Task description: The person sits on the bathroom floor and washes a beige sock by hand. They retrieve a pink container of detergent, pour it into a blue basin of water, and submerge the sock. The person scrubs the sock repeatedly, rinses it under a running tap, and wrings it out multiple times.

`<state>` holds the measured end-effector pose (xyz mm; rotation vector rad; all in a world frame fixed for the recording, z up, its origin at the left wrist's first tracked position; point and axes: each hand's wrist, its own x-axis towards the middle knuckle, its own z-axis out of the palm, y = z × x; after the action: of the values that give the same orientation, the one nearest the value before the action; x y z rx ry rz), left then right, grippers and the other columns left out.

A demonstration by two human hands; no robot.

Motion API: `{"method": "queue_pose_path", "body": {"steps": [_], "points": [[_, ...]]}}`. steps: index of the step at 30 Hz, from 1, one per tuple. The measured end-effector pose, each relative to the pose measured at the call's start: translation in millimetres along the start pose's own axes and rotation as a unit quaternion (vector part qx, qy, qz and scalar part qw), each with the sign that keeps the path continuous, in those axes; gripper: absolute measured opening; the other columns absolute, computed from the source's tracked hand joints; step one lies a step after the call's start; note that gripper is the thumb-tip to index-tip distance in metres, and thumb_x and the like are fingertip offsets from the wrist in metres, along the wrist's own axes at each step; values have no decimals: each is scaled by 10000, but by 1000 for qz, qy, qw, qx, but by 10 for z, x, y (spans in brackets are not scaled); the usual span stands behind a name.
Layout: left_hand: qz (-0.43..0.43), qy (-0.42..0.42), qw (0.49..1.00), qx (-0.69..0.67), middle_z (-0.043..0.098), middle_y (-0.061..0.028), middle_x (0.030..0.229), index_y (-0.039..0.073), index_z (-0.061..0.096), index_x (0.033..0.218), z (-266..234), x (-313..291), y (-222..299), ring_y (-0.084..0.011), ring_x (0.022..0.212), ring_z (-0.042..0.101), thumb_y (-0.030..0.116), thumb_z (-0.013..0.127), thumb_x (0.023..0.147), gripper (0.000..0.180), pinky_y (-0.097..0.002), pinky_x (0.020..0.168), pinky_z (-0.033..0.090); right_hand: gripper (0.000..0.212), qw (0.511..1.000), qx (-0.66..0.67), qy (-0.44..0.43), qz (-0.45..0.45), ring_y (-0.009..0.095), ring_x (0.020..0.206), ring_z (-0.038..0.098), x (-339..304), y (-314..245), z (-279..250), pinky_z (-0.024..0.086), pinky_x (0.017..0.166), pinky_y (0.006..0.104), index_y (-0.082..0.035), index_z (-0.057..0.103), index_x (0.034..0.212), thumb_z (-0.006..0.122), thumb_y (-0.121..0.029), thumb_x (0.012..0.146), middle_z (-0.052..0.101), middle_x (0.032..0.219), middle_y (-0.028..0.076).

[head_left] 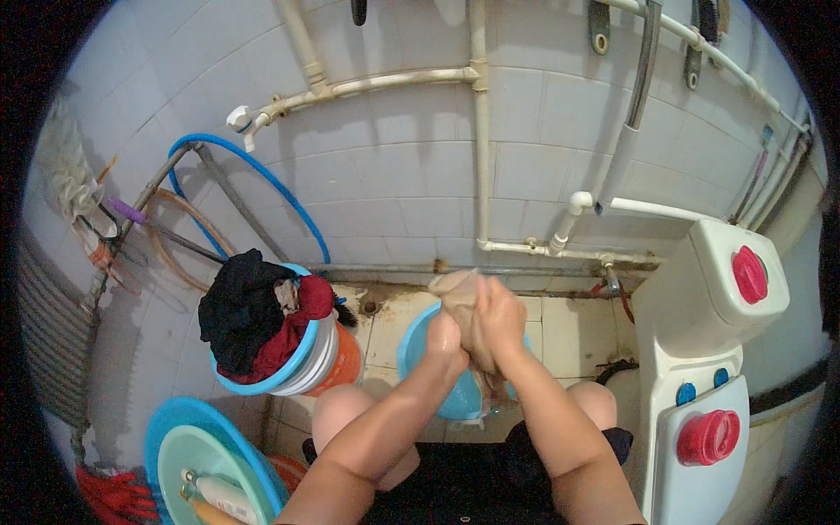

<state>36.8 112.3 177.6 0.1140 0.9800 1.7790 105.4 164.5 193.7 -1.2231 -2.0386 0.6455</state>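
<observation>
Both of my forearms reach forward to a light blue basin (409, 354) on the floor between my knees. My left hand (444, 339) is closed on a wet-looking beige cloth (461, 297). On the cloth's other side my right hand (502, 317) grips it, fingers curled. Bunched between the two hands, the cloth rises above them at the top, and its lower end hangs down toward the basin. My hands and arms hide much of the basin, so its contents are mostly out of sight.
Left of me stands a bucket (337, 357) heaped with black and dark red clothes (241, 315). Nearer are nested basins (162, 437) holding bottles. A toilet (678, 306) with red-lidded containers is on the right. Pipes (481, 166) and a tap (245, 122) run along the tiled wall.
</observation>
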Motion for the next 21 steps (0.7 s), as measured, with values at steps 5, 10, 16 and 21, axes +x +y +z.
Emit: {"method": "queue_pose_path", "body": {"steps": [5, 10, 16, 21], "points": [[-47, -45, 997, -31, 506, -106, 1206, 31, 428, 1235, 61, 21, 226, -234, 1093, 493, 467, 301, 942, 540, -375, 937, 391, 350, 847, 500, -96, 151, 144, 948, 505, 210, 441, 33, 421, 827, 291, -77, 525, 1156, 463, -334, 927, 564, 1019, 55], [-17, -34, 998, 45, 512, -113, 1180, 23, 438, 1223, -35, 43, 244, -222, 1080, 492, 498, 328, 929, 570, -358, 936, 386, 304, 907, 405, -83, 76, 147, 934, 508, 107, 170, -161, 417, 835, 280, -68, 545, 1140, 562, -223, 879, 579, 986, 64], [120, -92, 971, 186, 571, -26, 945, 43, 555, 1053, 80, -2, 439, -144, 891, 518, 447, 431, 920, 443, -280, 791, 421, 256, 955, 281, 96, -18, 209, 764, 567, 19, -5, -167, 449, 701, 305, -19, 571, 851, 621, -269, 830, 595, 800, 109], [-13, -372, 924, -91, 574, -7, 852, 90, 560, 900, -337, 494, 272, -132, 788, 550, 446, 398, 929, 393, -278, 674, 447, 246, 953, 61, 63, -290, 256, 615, 564, -406, -439, -30, 439, 524, 356, -51, 539, 676, 582, -241, 827, 569, 710, 118]]}}
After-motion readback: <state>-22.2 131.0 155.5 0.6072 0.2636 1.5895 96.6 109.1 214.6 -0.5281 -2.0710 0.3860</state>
